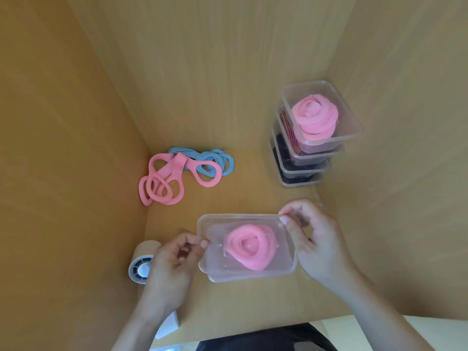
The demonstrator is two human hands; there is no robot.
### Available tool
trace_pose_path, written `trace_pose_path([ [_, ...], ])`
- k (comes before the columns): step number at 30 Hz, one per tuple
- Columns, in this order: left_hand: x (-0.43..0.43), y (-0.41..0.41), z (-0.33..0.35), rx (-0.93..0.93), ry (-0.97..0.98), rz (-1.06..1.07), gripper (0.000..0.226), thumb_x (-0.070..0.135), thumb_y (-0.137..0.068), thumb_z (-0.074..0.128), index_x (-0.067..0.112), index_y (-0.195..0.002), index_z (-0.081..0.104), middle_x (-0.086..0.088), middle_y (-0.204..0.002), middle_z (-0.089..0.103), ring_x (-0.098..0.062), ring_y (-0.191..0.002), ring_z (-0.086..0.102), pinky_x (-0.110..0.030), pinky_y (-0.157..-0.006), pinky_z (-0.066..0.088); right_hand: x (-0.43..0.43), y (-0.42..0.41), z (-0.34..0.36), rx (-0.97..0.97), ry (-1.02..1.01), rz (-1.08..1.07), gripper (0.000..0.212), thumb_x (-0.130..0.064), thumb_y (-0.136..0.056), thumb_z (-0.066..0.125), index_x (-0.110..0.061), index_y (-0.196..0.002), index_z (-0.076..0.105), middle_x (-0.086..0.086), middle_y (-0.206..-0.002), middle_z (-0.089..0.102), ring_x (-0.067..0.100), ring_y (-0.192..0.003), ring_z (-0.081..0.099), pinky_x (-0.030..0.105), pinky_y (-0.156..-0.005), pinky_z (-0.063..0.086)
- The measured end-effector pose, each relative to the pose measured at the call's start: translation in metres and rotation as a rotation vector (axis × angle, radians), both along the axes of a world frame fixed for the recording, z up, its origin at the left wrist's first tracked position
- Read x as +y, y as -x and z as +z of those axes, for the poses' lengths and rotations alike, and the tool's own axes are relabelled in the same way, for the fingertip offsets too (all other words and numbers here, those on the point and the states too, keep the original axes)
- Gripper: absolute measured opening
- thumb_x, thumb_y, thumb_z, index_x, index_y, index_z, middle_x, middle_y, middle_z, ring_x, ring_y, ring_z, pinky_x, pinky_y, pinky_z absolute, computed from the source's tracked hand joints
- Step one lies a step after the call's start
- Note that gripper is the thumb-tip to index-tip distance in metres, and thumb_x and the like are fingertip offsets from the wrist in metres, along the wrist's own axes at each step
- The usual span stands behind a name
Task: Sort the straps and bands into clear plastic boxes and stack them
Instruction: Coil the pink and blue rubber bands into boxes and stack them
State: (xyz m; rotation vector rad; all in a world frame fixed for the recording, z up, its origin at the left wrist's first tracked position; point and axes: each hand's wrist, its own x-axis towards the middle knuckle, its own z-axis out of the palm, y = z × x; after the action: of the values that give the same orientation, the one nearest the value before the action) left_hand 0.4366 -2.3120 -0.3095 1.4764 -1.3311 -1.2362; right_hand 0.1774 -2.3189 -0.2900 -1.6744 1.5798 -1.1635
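Pink coil [249,245] in clear box [286,267] (loose bands [187,171] pink, blue).

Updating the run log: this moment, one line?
left hand, right hand: hold clear box | inside: pink roll | loose bands: unsorted

From my seat I can't tell what fills the two lowest boxes of the stack [301,174], only dark shapes. The top box [326,145] hides most of a red striped thing [291,133]. The left hand [172,264] covers part of a grey cylinder [141,264]; the right hand [316,244] has fingers hidden behind the held box [217,262]. Both forearms run off the bottom edge.
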Motion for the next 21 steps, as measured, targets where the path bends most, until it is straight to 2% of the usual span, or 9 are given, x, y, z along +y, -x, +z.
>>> trace_pose_path([
  [3, 0.004, 0.001, -0.013, 0.086, -0.156, 0.027, 0.019, 0.027, -0.090, 0.066, 0.013, -0.078, 0.071, 0.002, -0.072, 0.066, -0.010, -0.067, 0.053, -0.033, -0.072, 0.040, -0.012, -0.006, -0.021, -0.077, -0.045, -0.074, 0.016, 0.000, -0.088, 0.071, -0.016, -0.088, 0.070, -0.009, -0.085, 0.066, 0.014, -0.081, 0.062, 0.024, -0.068, 0.049],
  [5, 0.006, 0.003, -0.024, 0.074, -0.210, 0.050, 0.021, 0.019, -0.094, 0.066, 0.011, -0.075, 0.069, 0.003, -0.067, 0.061, -0.008, -0.062, 0.048, -0.029, -0.068, 0.039, -0.018, -0.010, -0.038, -0.088, -0.085, -0.117, 0.016, 0.001, -0.086, 0.072, -0.014, -0.086, 0.071, -0.003, -0.088, 0.064, 0.014, -0.080, 0.062, 0.027, -0.070, 0.049],
  [8, 0.007, 0.007, -0.035, 0.052, -0.220, 0.076, 0.018, 0.013, -0.095, 0.067, 0.019, -0.078, 0.069, 0.003, -0.066, 0.062, -0.008, -0.063, 0.053, -0.017, -0.062, 0.043, -0.025, -0.014, -0.059, -0.058, -0.092, -0.175, 0.017, 0.005, -0.085, 0.071, -0.012, -0.085, 0.072, 0.003, -0.088, 0.061, 0.015, -0.076, 0.060, 0.026, -0.073, 0.049],
  [9, 0.007, 0.007, -0.038, 0.023, -0.212, 0.087, 0.012, 0.013, -0.094, 0.069, 0.022, -0.086, 0.068, -0.001, -0.070, 0.064, -0.011, -0.067, 0.056, -0.018, -0.064, 0.045, -0.027, -0.016, -0.064, -0.038, -0.082, -0.184, 0.017, 0.006, -0.085, 0.070, -0.012, -0.085, 0.072, 0.002, -0.089, 0.059, 0.012, -0.075, 0.060, 0.021, -0.073, 0.048],
  [11, 0.007, 0.007, -0.044, -0.061, -0.193, 0.090, 0.025, 0.015, -0.092, 0.071, 0.033, -0.104, 0.060, -0.006, -0.077, 0.063, -0.017, -0.071, 0.058, -0.020, -0.067, 0.047, -0.027, -0.018, -0.073, -0.014, -0.063, -0.190, 0.018, 0.006, -0.086, 0.069, -0.011, -0.087, 0.071, -0.001, -0.091, 0.056, 0.006, -0.078, 0.060, 0.013, -0.074, 0.047],
  [15, 0.002, 0.007, -0.047, -0.278, -0.064, 0.004, 0.044, 0.019, -0.093, 0.067, 0.047, -0.122, 0.049, 0.014, -0.079, 0.055, -0.008, -0.068, 0.054, -0.021, -0.066, 0.047, -0.025, -0.021, -0.084, 0.052, -0.030, -0.228, 0.014, 0.003, -0.087, 0.068, -0.010, -0.088, 0.071, -0.007, -0.095, 0.052, 0.012, -0.089, 0.060, 0.032, -0.085, 0.053],
  [17, 0.003, 0.010, -0.046, -0.423, 0.028, -0.043, 0.043, 0.019, -0.095, 0.063, 0.046, -0.126, 0.049, 0.020, -0.093, 0.053, -0.004, -0.083, 0.057, -0.025, -0.071, 0.047, -0.024, -0.021, -0.088, 0.103, -0.026, -0.243, 0.013, 0.002, -0.087, 0.069, -0.011, -0.088, 0.071, -0.010, -0.095, 0.050, 0.020, -0.093, 0.059, 0.037, -0.087, 0.052],
  [19, 0.004, 0.016, -0.044, -0.559, 0.126, -0.060, 0.044, 0.012, -0.095, 0.058, 0.037, -0.130, 0.052, 0.023, -0.116, 0.046, 0.000, -0.109, 0.051, -0.030, -0.085, 0.049, -0.023, -0.021, -0.090, 0.103, -0.035, -0.237, 0.015, 0.002, -0.087, 0.069, -0.012, -0.089, 0.070, -0.013, -0.096, 0.051, 0.019, -0.093, 0.059, 0.037, -0.087, 0.052],
  [21, 0.004, 0.026, -0.044, -0.633, 0.185, -0.104, 0.054, -0.003, -0.090, 0.053, 0.026, -0.135, 0.056, 0.010, -0.141, 0.042, -0.010, -0.133, 0.038, -0.035, -0.105, 0.043, -0.022, -0.021, -0.091, 0.109, -0.017, -0.224, 0.018, 0.004, -0.086, 0.068, -0.014, -0.089, 0.069, -0.012, -0.094, 0.054, 0.010, -0.090, 0.059, 0.030, -0.084, 0.051],
])
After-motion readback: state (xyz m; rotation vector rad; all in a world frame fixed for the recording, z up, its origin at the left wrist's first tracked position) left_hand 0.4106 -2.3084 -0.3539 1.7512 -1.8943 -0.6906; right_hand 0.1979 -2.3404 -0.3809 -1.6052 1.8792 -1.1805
